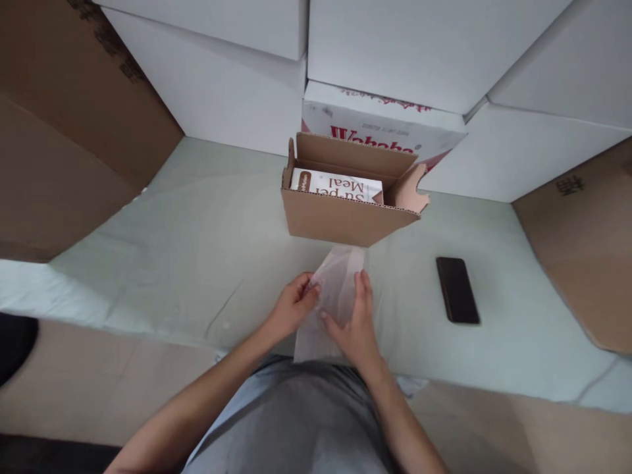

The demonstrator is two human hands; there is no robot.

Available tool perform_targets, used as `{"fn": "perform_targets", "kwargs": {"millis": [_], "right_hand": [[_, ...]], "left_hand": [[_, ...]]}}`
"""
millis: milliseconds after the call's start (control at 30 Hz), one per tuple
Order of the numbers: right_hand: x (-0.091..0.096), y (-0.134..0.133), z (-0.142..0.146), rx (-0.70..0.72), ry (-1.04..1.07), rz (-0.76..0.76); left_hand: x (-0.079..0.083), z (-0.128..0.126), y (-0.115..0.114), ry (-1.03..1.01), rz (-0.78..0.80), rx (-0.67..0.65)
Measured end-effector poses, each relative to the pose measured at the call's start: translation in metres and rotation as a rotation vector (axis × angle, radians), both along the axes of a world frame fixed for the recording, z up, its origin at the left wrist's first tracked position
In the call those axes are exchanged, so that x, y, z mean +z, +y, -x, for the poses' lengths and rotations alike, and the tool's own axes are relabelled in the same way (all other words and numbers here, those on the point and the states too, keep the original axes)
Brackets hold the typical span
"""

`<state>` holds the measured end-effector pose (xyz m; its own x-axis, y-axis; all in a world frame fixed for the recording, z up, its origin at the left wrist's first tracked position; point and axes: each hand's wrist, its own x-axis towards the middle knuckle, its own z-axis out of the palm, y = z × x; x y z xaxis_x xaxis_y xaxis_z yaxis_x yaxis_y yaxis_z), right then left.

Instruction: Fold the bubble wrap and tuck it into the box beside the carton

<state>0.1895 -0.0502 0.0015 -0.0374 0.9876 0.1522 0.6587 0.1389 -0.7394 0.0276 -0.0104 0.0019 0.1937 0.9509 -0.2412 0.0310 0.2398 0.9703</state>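
Observation:
A thin translucent plastic bag (336,276) lies flat on the pale green table (197,237), just in front of me. My left hand (292,308) pinches the bag's left edge with curled fingers. My right hand (356,322) rests on the bag's right side, fingers stretched along it. Right behind the bag stands an open brown cardboard box (345,220) holding a white "Super Meal" carton (336,187).
A black phone (457,289) lies face down to the right of my hands. White boxes (424,46) are stacked along the back, one printed in red (375,128). Large brown cartons stand at the far left (64,112) and far right (587,243).

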Motion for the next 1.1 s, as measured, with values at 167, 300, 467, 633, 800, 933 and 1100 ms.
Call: {"fn": "perform_targets", "kwargs": {"millis": [167, 300, 467, 633, 800, 933, 1100], "right_hand": [[-0.012, 0.008, -0.027, -0.094, -0.067, -0.002], [-0.016, 0.013, -0.062, -0.143, -0.168, -0.051], [-0.018, 0.013, -0.047, 0.083, -0.317, -0.024], [-0.027, 0.01, -0.033, 0.073, -0.394, -0.016], [-0.028, 0.006, -0.033, 0.065, -0.453, -0.047], [-0.029, 0.005, -0.017, 0.113, -0.446, -0.101], [-0.033, 0.0, -0.026, 0.129, -0.469, -0.128]], "left_hand": [[-0.002, 0.015, 0.001, 0.223, -0.051, 0.093], [-0.008, 0.028, 0.002, 0.548, -0.162, 0.106], [-0.021, 0.022, 0.002, 0.975, -0.705, 0.11], [-0.03, 0.021, 0.009, 1.071, -0.944, -0.439], [-0.025, 0.023, 0.007, 1.058, -0.836, -0.497], [-0.023, 0.01, 0.001, 1.046, -0.848, -0.526], [-0.029, 0.026, -0.001, 1.013, -0.851, -0.526]]}}
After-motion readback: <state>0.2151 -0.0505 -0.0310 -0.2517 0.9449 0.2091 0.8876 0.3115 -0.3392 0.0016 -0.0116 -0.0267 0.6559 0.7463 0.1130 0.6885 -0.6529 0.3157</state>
